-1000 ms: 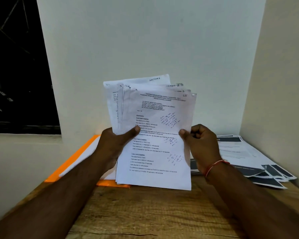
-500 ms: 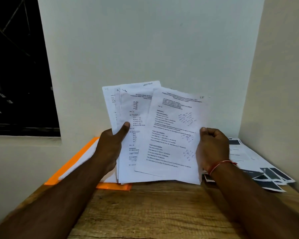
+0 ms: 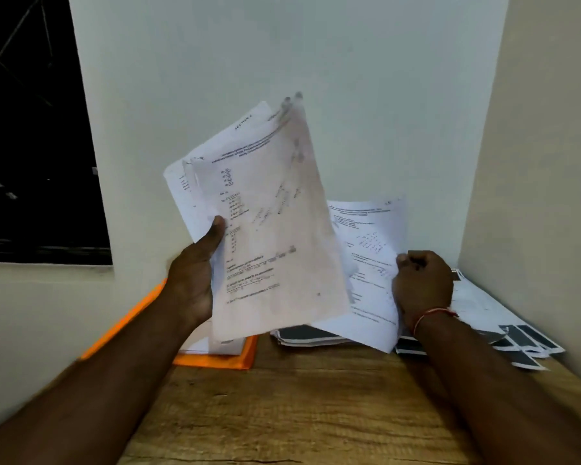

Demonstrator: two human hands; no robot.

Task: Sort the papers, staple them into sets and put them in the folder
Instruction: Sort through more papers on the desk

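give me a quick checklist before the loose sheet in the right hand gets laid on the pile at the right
1. Grip on the sheet: right hand pinches the single white printed sheet at its side edge. ok
2. Sheet free of the rest: left hand grips the white paper stack, raised and tilted, apart from the sheet. ok
3. Landing spot: the pile of dark-banded printed sheets lies on the wooden table below the sheet. ok
4. Sheet belongs with that pile: print too small to read. cannot tell
5. Flat orange folder out of the way: it lies to the left of the pile. ok
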